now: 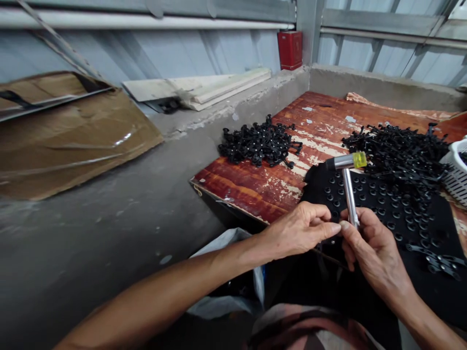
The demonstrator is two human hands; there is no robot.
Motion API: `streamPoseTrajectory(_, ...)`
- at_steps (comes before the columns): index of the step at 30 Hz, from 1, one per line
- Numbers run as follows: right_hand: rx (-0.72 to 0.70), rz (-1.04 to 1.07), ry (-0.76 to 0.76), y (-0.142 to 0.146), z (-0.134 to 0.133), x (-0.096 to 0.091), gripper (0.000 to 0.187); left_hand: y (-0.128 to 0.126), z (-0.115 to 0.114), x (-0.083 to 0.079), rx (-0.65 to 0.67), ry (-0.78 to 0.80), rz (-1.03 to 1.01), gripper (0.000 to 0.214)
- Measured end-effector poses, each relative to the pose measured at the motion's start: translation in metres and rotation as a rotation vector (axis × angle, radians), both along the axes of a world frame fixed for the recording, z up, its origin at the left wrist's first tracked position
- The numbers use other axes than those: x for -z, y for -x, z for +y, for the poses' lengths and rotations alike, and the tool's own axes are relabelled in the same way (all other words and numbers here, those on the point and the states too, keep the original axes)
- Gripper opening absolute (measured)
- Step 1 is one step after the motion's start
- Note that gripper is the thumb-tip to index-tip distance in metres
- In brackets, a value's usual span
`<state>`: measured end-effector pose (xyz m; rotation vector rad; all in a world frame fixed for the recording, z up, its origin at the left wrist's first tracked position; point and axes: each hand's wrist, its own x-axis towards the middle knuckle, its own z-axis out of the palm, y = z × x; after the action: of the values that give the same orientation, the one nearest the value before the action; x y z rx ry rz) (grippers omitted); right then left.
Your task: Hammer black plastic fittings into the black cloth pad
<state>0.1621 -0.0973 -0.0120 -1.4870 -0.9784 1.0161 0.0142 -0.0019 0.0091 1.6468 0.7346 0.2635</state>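
Observation:
My right hand (370, 250) is closed round the metal handle of a small hammer (348, 182) with a yellow cap on one end of its head, held upright over a black mat (383, 209) covered in ring-shaped studs. My left hand (301, 228) is pinched, its fingertips meeting the right thumb just beside the handle; what it pinches is too small to make out. Both hands hover at the near left edge of the mat, which lies on a worn red board (262, 187).
A heap of small black plastic parts (259, 143) lies on the board's left, a larger heap (397, 148) at the right. A white basket (456, 172) stands at the right edge. Cardboard (69, 136), planks (204, 87), a red box (290, 48) and a white bag (233, 272) surround the board.

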Motion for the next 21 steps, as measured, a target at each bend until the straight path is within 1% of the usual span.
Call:
streamPoseTrajectory(3, 0.034, -0.012, -0.025, -0.001, -0.003, -0.001, 0.034, 0.001, 0.009, 0.0, -0.106, 0.014, 0.016, 0.023)
streamPoseTrajectory(6, 0.107, -0.014, -0.06, -0.006, -0.01, -0.002, 0.035, 0.001, 0.031, 0.002, -0.235, 0.055, 0.004, 0.023)
streamPoseTrajectory(8, 0.15, 0.001, -0.067, -0.01, -0.017, 0.0, 0.034, -0.002, 0.046, 0.003, -0.291, 0.069, -0.017, 0.024)
streamPoseTrajectory(10, 0.165, 0.032, -0.048, -0.014, -0.026, 0.004, 0.032, -0.006, 0.058, 0.003, -0.292, 0.098, -0.013, 0.026)
streamPoseTrajectory(12, 0.169, 0.069, -0.025, -0.016, -0.035, 0.009, 0.03, -0.012, 0.064, 0.002, -0.267, 0.136, 0.015, 0.027)
streamPoseTrajectory(16, 0.234, 0.136, 0.016, -0.015, -0.047, 0.013, 0.029, -0.021, 0.067, 0.003, -0.251, 0.177, 0.038, 0.028)
streamPoseTrajectory(18, 0.266, 0.156, 0.024, -0.013, -0.049, 0.012, 0.031, -0.022, 0.069, 0.004, -0.245, 0.19, 0.039, 0.028)
streamPoseTrajectory(21, 0.27, 0.165, 0.031, -0.013, -0.049, 0.01, 0.033, -0.022, 0.072, 0.007, -0.233, 0.193, 0.038, 0.03)
